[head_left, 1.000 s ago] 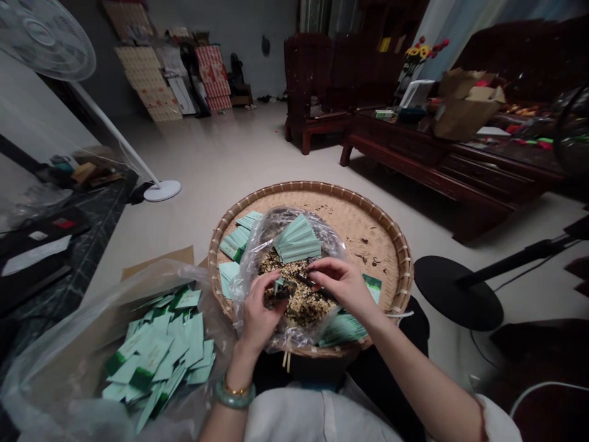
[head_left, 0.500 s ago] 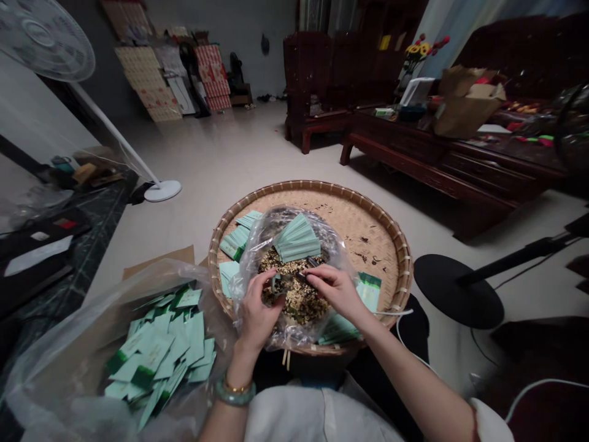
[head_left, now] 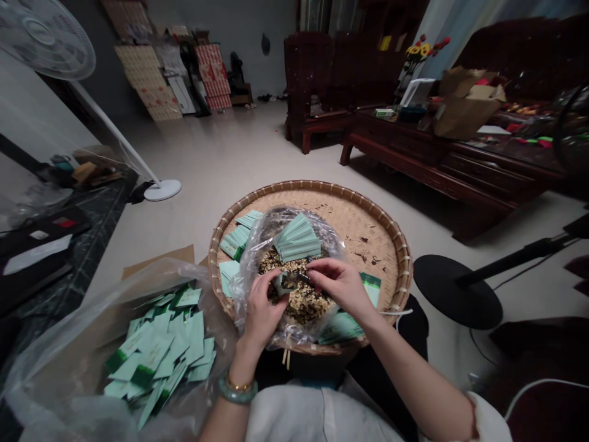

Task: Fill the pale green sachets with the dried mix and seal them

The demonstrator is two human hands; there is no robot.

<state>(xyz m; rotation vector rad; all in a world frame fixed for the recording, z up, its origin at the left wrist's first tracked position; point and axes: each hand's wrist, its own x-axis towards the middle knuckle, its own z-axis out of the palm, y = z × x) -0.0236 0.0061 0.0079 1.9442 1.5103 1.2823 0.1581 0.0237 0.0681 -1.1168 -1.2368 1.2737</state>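
Where the pale tiled floor (head_left: 230,153) meets the dark carved wooden chairs (head_left: 308,80), a low wooden table (head_left: 405,147) holds an open cardboard box (head_left: 467,104) and artificial-looking sunflowers (head_left: 426,52); flattened packaging (head_left: 147,80) leans against the far wall, and a white pedestal fan (head_left: 162,190) stands at the left beside a dark marble-topped table (head_left: 101,215).

A round woven bamboo tray (head_left: 313,183) sits at the centre, just over the person's lap; inside it lies a clear plastic bag (head_left: 248,276) holding a speckled mix of grains and dark flakes (head_left: 304,304), with a fanned stack of pale-green sachets (head_left: 297,239) resting at the bag's far side. More sachets lie loose on the tray; another heap (head_left: 156,350) fills a large plastic bag (head_left: 55,380) to the left.

The left hand (head_left: 262,313) has its fingers curled around a small pale-green sachet (head_left: 285,281), held just above the mix; the right hand (head_left: 340,285) pinches a slim dark implement (head_left: 306,277) — its tip right beside that sachet.
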